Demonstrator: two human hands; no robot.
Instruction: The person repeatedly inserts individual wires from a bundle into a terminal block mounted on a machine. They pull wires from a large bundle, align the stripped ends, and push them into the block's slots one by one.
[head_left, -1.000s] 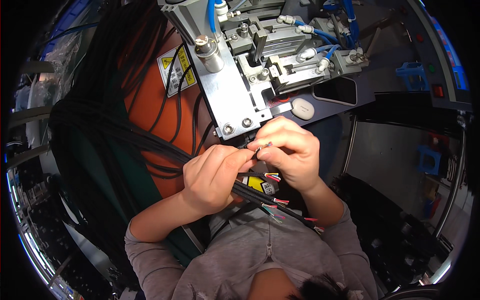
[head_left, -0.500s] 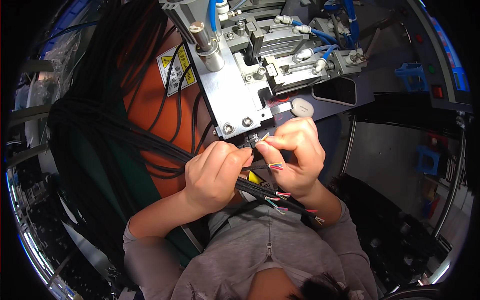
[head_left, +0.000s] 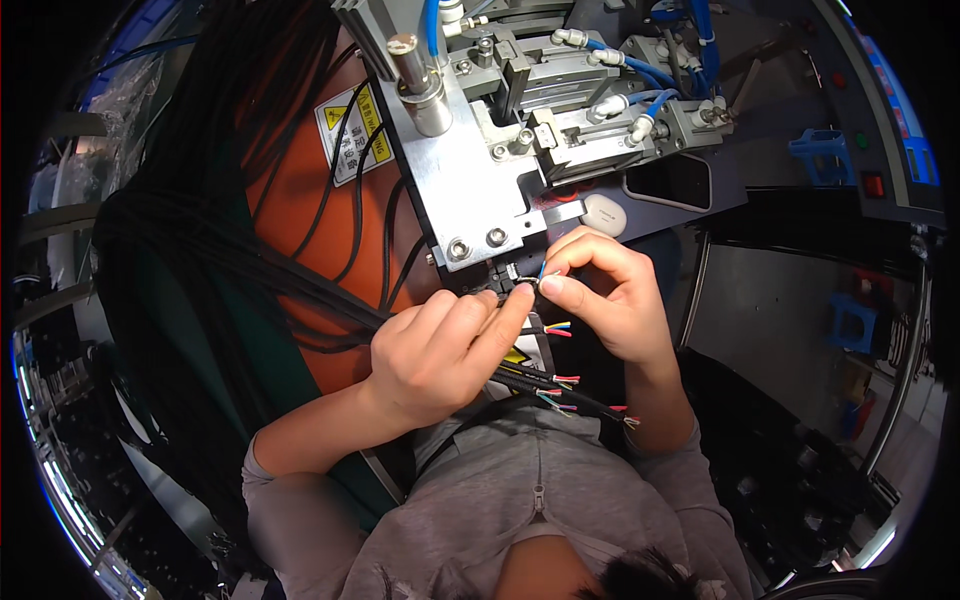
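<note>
My right hand (head_left: 612,303) pinches thin wires (head_left: 542,270), a blue one among them, between thumb and index finger. Just left of it, my left hand (head_left: 432,348) is mostly curled, its index fingertip reaching to the same wires. What its other fingers grip is hidden. Both hands work at a small black holder (head_left: 505,278) at the front edge of the metal fixture (head_left: 470,190). Below the hands lie several black sleeved cables (head_left: 520,376), their stripped ends showing coloured wires (head_left: 558,328).
Pneumatic clamps (head_left: 590,150) with blue hoses stand behind the fixture plate. A phone (head_left: 672,183) and a white rounded case (head_left: 604,214) lie to its right. Black cables (head_left: 250,260) run across the orange surface (head_left: 290,215) at left, near a warning label (head_left: 350,135).
My left index finger has stretched out toward the wires. My right hand has shifted slightly right, its pinch now showing a blue wire. The cable ends below have moved slightly.
</note>
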